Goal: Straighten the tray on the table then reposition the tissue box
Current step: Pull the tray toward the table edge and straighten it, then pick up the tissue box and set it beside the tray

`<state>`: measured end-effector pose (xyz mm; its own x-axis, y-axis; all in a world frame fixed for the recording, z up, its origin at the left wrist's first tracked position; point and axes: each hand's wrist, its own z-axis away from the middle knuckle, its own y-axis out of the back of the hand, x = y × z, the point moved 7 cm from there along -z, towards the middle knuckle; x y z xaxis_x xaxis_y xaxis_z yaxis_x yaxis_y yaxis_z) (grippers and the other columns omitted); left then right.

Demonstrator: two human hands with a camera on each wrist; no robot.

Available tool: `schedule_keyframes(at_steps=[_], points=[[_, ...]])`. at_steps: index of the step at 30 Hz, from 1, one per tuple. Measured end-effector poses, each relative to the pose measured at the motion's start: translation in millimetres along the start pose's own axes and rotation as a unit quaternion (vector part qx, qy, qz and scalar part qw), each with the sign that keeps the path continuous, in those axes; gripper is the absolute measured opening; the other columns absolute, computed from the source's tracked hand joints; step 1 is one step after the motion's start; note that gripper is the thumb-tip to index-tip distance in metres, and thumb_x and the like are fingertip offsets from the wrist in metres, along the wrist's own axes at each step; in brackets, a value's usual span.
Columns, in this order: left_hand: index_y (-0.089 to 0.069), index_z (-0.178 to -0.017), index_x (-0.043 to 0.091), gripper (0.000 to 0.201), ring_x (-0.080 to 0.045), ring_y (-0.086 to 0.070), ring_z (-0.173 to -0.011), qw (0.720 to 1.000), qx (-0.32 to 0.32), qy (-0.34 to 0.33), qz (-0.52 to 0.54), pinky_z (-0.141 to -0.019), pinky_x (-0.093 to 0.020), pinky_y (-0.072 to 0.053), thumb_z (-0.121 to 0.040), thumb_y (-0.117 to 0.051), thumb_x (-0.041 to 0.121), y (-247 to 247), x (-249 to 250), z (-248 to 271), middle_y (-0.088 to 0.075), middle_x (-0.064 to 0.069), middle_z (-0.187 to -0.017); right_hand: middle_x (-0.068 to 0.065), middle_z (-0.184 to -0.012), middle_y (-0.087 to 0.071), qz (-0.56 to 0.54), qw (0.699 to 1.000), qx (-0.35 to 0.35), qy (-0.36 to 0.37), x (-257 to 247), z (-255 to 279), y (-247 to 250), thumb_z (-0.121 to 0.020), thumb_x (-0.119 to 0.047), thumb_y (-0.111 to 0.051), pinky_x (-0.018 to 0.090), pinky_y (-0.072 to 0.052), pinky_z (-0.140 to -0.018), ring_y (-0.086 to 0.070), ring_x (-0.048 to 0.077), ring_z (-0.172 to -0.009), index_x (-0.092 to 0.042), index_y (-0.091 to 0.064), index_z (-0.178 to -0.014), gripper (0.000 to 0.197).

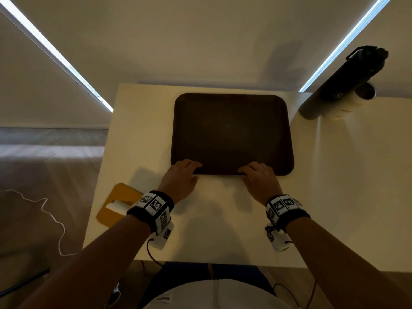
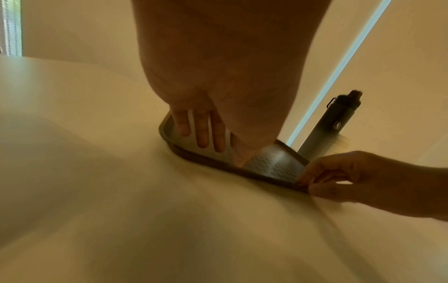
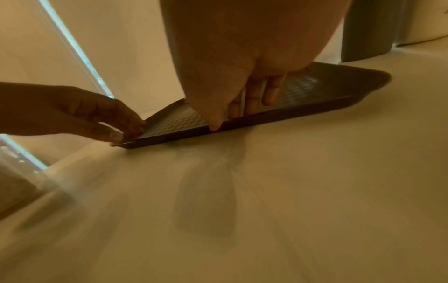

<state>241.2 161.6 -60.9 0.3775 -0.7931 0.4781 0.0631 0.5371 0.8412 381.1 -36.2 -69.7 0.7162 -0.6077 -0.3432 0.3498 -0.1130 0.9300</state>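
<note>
A dark brown tray point(image 1: 231, 130) lies flat on the white table point(image 1: 223, 219), its edges roughly parallel to the table's. My left hand point(image 1: 185, 172) grips the tray's near rim by the left corner, with the fingers point(image 2: 203, 130) inside and the thumb at the edge. Further right on the same rim my right hand point(image 1: 258, 177) pinches it, fingers point(image 3: 269, 92) over the textured tray floor point(image 3: 339, 86). A yellow tissue box point(image 1: 116, 204) with a white tissue sticking out sits at the table's left edge, partly hidden by my left wrist.
A tall dark bottle point(image 1: 343, 83) and a pale cup point(image 1: 350, 103) stand at the back right corner, just right of the tray. A wall rises behind the table. A white cable point(image 1: 51, 219) lies on the floor to the left.
</note>
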Motion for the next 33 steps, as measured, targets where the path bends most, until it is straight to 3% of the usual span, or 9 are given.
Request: schedule_keyframes(at_steps=[2, 5, 9, 14, 16, 19, 22, 26, 33], points=[[-0.049, -0.141, 0.020, 0.046, -0.027, -0.054, -0.128, 0.999, 0.043, -0.011, 0.017, -0.107, -0.046, -0.048, -0.098, -0.061, 0.027, 18, 5, 13, -0.057, -0.007, -0.141, 0.006, -0.117, -0.060, -0.012, 0.999, -0.005, 0.030, -13, -2, 5, -0.092, -0.023, -0.059, 0.043, -0.041, -0.098, -0.057, 0.025, -0.105, -0.019, -0.060, -0.124, 0.033], [-0.045, -0.145, 0.017, 0.052, -0.026, -0.048, -0.136, 0.992, 0.121, 0.019, 0.039, -0.114, -0.046, -0.042, -0.098, -0.061, 0.035, 49, 3, 54, -0.053, -0.009, -0.146, 0.008, -0.129, -0.057, -0.054, 0.994, -0.032, 0.090, -50, -4, 9, -0.095, -0.031, -0.057, 0.040, -0.038, -0.104, -0.053, 0.024, -0.117, -0.017, -0.054, -0.132, 0.039], [-0.044, -0.146, 0.013, 0.064, -0.027, -0.039, -0.143, 0.966, 0.227, 0.111, 0.060, -0.116, -0.045, -0.035, -0.094, -0.065, 0.045, 73, -23, 135, -0.047, -0.012, -0.152, 0.004, -0.137, -0.051, -0.118, 0.975, -0.088, 0.163, -112, -7, -3, -0.094, -0.041, -0.056, 0.037, -0.043, -0.101, -0.049, 0.019, -0.123, -0.018, -0.047, -0.138, 0.050], [-0.029, -0.153, 0.010, 0.103, -0.034, -0.033, -0.145, 0.922, 0.297, 0.227, 0.100, -0.113, -0.049, -0.038, -0.077, -0.066, 0.068, 61, -64, 221, -0.032, -0.017, -0.159, -0.001, -0.149, -0.041, -0.170, 0.944, -0.168, 0.228, -189, -1, -32, -0.093, -0.047, -0.057, 0.032, -0.035, -0.107, -0.039, 0.015, -0.133, -0.024, -0.034, -0.148, 0.063], [-0.019, -0.157, 0.013, 0.118, -0.033, -0.025, -0.149, 0.914, 0.276, 0.267, 0.127, -0.115, -0.051, -0.034, -0.070, -0.074, 0.071, 48, -79, 236, -0.022, -0.015, -0.164, -0.002, -0.152, -0.038, -0.163, 0.938, -0.191, 0.238, -211, 2, -44, -0.091, -0.049, -0.059, 0.032, -0.035, -0.105, -0.039, 0.015, -0.134, -0.026, -0.029, -0.150, 0.070], [-0.004, -0.159, 0.016, 0.134, -0.031, -0.013, -0.153, 0.908, 0.218, 0.314, 0.173, -0.119, -0.056, -0.029, -0.063, -0.084, 0.064, 26, -103, 243, -0.008, -0.010, -0.168, -0.001, -0.157, -0.030, -0.152, 0.935, -0.224, 0.231, -235, 1, -62, -0.089, -0.051, -0.061, 0.034, -0.034, -0.107, -0.035, 0.017, -0.138, -0.027, -0.019, -0.153, 0.081], [0.005, -0.159, 0.020, 0.145, -0.029, -0.014, -0.153, 0.905, 0.177, 0.317, 0.221, -0.119, -0.056, -0.029, -0.055, -0.082, 0.070, 18, -123, 240, -0.008, -0.009, -0.168, 0.002, -0.159, -0.026, -0.150, 0.937, -0.239, 0.207, -250, -3, -75, -0.085, -0.054, -0.065, 0.036, -0.033, -0.110, -0.031, 0.018, -0.141, -0.026, -0.010, -0.155, 0.092], [0.003, -0.159, 0.020, 0.144, -0.028, -0.027, -0.148, 0.913, 0.152, 0.279, 0.258, -0.114, -0.048, -0.034, -0.056, -0.089, 0.060, 23, -138, 231, -0.021, -0.011, -0.163, 0.004, -0.158, -0.029, -0.177, 0.942, -0.250, 0.136, -260, -8, -88, -0.079, -0.058, -0.070, 0.041, -0.033, -0.111, -0.034, 0.022, -0.140, -0.025, -0.011, -0.155, 0.101], [-0.009, -0.158, 0.018, 0.137, -0.028, -0.041, -0.139, 0.950, 0.115, 0.163, 0.239, -0.109, -0.051, -0.046, -0.057, -0.090, 0.064, 48, -174, 205, -0.031, -0.009, -0.157, 0.005, -0.150, -0.043, -0.196, 0.960, -0.184, 0.075, -273, -19, -84, -0.078, -0.051, -0.075, 0.032, -0.035, -0.106, -0.044, 0.020, -0.132, -0.020, -0.026, -0.151, 0.094]])
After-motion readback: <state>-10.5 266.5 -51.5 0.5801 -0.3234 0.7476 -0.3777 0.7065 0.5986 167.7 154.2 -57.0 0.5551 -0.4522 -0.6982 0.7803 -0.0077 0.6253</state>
